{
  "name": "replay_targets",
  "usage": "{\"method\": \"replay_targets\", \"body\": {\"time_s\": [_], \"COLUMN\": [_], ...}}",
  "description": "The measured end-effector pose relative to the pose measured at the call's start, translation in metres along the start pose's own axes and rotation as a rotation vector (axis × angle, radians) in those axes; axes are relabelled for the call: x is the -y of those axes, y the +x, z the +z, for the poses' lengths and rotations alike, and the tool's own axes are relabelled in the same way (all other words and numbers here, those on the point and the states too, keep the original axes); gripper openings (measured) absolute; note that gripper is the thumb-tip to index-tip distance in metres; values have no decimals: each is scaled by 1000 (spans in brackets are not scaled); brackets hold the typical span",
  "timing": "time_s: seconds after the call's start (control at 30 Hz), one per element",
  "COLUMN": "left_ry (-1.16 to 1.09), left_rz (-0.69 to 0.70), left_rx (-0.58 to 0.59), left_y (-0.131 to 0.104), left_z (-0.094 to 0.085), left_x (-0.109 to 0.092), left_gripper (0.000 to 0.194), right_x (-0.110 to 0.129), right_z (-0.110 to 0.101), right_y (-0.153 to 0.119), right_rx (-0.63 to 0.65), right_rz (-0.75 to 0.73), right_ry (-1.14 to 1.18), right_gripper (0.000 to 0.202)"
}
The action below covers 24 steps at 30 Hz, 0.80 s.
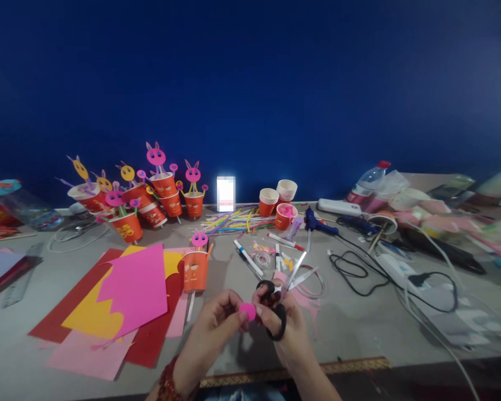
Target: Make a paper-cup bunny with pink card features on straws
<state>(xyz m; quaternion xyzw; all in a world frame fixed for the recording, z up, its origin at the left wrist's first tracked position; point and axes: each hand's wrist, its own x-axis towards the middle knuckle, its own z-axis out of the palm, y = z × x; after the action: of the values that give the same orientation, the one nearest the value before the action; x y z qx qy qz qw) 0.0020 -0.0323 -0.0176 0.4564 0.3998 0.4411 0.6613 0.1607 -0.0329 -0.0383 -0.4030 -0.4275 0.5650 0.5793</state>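
Note:
A small round pink paper disc [247, 311] is pinched between the thumb and fingers of my left hand [222, 318], near the table's front edge. My right hand [284, 318] is closed round the black handles of a pair of scissors [292, 278], whose blades are apart and point up and to the right. The thumb of my right hand is close to the disc's right edge; whether it touches cannot be made out. Behind my left hand stands an orange cup [195, 273] with a pink paper rabbit face on top.
Coloured paper sheets [142, 289] lie at the left. Decorated cups [163, 186], coloured strips [234, 220] and stacked cups [268, 201] line the back. Markers [248, 260] and tape lie mid-table. A blue glue gun [317, 223], cables and a power strip [401, 275] occupy the right.

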Motion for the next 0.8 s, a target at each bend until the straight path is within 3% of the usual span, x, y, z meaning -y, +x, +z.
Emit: {"method": "replay_targets", "body": {"time_s": [0.33, 0.53, 0.67, 0.8], "left_ry": [-145, -48, -170, -350], "left_rz": [26, 157, 103, 16], "left_rx": [-43, -188, -191, -259], "left_y": [0, -1, 2, 6], "left_z": [4, 5, 5, 6], "left_x": [13, 10, 13, 13], "left_gripper": [19, 25, 20, 26], "right_x": [12, 21, 19, 8], "right_z": [9, 12, 10, -5], "right_y": [-6, -3, -6, -22], "right_rx": [-19, 0, 72, 193], "right_rz": [-55, -43, -7, 164], "right_ry": [-149, -195, -138, -112], "right_gripper": [27, 30, 32, 40]}}
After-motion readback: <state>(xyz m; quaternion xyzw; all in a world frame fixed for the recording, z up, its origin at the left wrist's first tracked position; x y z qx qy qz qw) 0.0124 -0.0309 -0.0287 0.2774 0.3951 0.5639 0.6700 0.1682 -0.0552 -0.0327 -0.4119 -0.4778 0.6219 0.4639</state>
